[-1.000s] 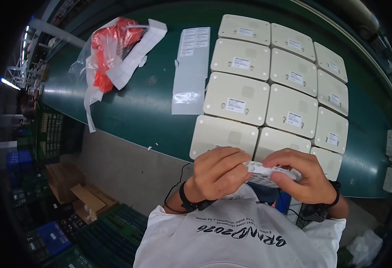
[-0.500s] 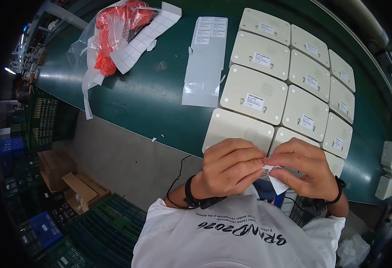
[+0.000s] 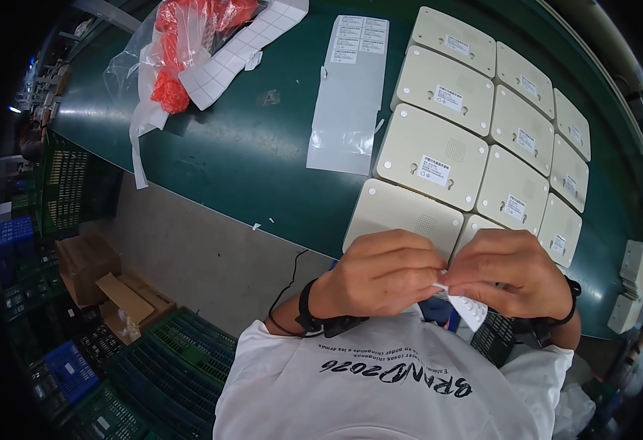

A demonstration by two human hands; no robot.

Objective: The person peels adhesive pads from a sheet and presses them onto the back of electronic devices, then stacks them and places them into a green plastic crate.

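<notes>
My left hand and my right hand meet fingertip to fingertip in front of my chest, both closed in a pinch. Between them is a small white sheet with round bumps, like a sheet of round stick-on pads. Its lower part hangs below my right fingers, and its upper edge lies at my left fingertips. Just beyond my hands are rows of cream plastic housings, face down, with white dots at their corners. Most carry a white printed label; the nearest left housing shows none, though my hands cover part of it.
Left of the housings lies a grey label backing sheet with several labels at its far end. A clear bag with red contents and a white gridded sheet lie farther left. Crates and a cardboard box stand on the floor.
The bench and housings have shifted slightly right and up in view. More of the white sheet's bumpy face now shows below my right fingers. Both hands keep their pinch.
</notes>
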